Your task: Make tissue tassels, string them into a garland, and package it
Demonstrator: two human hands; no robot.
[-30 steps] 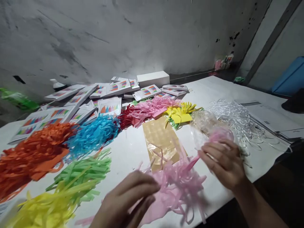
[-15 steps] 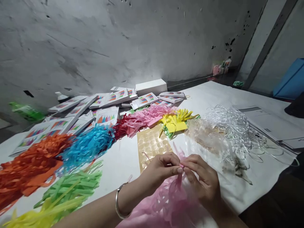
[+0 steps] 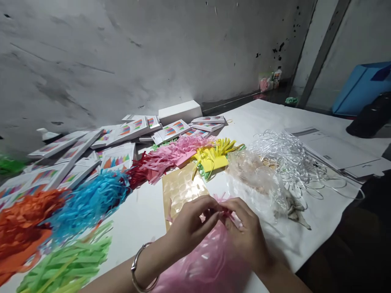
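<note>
Hands are being held together over the near edge of a white bench (image 3: 146, 211), seen from above by a head-worn camera. A pink tissue tassel (image 3: 204, 264) is being gathered at its top end, with its loose fringe spreading down toward the viewer, partly blurred. The left hand (image 3: 189, 226), with a metal bangle (image 3: 139, 270) at the wrist, and the right hand (image 3: 247, 236) are meeting at the tassel's narrow neck. The fingers (image 3: 214, 211) of both hands are being pinched nearly closed on that neck, thumb against forefinger, with no gap showing between them.

Judged from the layout, the work is being done partway: this tassel is being shaped and is not yet laid with the others. Finished fringe bundles are lying in a curved row behind: orange (image 3: 21, 228), blue (image 3: 88, 199), green (image 3: 67, 264), red and pink (image 3: 165, 156), and yellow (image 3: 212, 156). Just beyond the hands a tan sheet of clear sticky dots (image 3: 180, 187) is lying flat, with crumpled clear plastic bags (image 3: 256, 179) beside it on the right and a tangle of silver ribbon (image 3: 290, 156) farther right. Printed white card packs (image 3: 119, 132) are being kept in a loose heap against the grey wall, well apart from the hands.
</note>
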